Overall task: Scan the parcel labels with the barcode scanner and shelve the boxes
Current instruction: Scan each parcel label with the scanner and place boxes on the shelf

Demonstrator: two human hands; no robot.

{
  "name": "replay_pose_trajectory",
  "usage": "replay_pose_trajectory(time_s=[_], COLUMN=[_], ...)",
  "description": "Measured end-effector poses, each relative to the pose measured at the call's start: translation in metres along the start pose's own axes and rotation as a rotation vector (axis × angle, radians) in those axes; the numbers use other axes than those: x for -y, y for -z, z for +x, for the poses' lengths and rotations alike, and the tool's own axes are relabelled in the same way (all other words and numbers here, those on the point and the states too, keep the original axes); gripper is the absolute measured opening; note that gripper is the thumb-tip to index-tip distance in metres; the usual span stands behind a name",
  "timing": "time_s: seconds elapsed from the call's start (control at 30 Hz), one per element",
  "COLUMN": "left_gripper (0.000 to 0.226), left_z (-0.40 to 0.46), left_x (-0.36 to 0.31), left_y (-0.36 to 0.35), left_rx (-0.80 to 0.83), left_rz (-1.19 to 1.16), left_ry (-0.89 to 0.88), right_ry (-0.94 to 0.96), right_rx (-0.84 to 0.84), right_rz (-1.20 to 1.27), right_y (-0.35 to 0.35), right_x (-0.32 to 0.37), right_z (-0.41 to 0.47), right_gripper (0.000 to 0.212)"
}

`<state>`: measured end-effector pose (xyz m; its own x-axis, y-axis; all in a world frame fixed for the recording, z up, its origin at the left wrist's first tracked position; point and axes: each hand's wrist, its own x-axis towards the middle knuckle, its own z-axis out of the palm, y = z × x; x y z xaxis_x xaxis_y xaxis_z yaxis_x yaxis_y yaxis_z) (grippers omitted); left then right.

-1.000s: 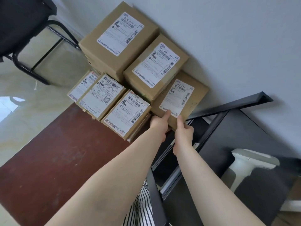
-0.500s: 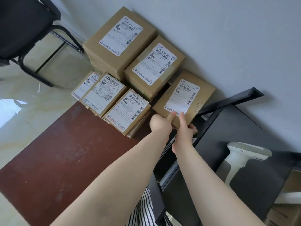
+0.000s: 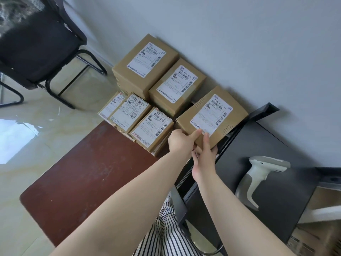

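Note:
A brown cardboard parcel [image 3: 227, 111] with a white label sits tilted, lifted at the near end, beside the wall. My left hand [image 3: 180, 140] grips its near left corner, thumb on top. My right hand [image 3: 204, 156] holds its near edge, thumb lying on the label. Several other labelled parcels stand to the left: two tall ones [image 3: 145, 60] [image 3: 177, 84] by the wall and flatter ones [image 3: 151, 126] [image 3: 129, 109] in front. A white barcode scanner [image 3: 258, 178] lies on the black shelf top [image 3: 276, 156] to the right, away from both hands.
A dark red table [image 3: 88, 163] lies under my left arm. A black chair [image 3: 36, 45] stands at the far left on the glossy floor. The grey wall runs behind the parcels. Brown cardboard [image 3: 317, 196] shows at the right edge below the shelf.
Both hands have lifted the near end of the parcel and drawn it toward me and to the right, away from the stack.

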<state>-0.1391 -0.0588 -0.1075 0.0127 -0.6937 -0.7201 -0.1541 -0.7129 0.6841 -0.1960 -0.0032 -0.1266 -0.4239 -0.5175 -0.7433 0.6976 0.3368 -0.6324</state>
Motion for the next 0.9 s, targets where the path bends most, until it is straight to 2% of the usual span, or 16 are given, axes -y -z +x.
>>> replay_pose_trajectory(time_s=[0.13,0.3,0.47,0.57,0.7,0.9], left_gripper=[0.031,0.083,0.108,0.11,0.083,0.106], left_z=[-0.025,-0.068,-0.121,-0.143,-0.167,-0.184], left_x=[-0.009,-0.024,-0.036,-0.037,-0.03,-0.012], left_y=[0.013,0.037,0.082,0.105,0.118,0.11], left_rx=[0.021,-0.059,-0.002,0.192,0.424,0.37], left_rz=[-0.035,0.011,0.029,0.118,0.112,0.036], left_ry=[0.006,-0.025,-0.096,-0.112,-0.117,-0.156], right_ry=[0.046,0.149,0.262,0.233,0.217,0.215], right_rx=[0.034,0.079,0.17,0.302,0.384,0.423], right_rz=[-0.017,-0.083,-0.153,-0.212,-0.251,-0.288], right_y=[-0.001,0.003,0.019,0.034,0.056,0.077], right_x=[0.009,0.026,0.048,0.056,0.057,0.055], right_z=[-0.025,-0.063,-0.112,-0.136,-0.158,-0.171], right_gripper=[0.071,0.062,0.057,0.06,0.053,0.064])
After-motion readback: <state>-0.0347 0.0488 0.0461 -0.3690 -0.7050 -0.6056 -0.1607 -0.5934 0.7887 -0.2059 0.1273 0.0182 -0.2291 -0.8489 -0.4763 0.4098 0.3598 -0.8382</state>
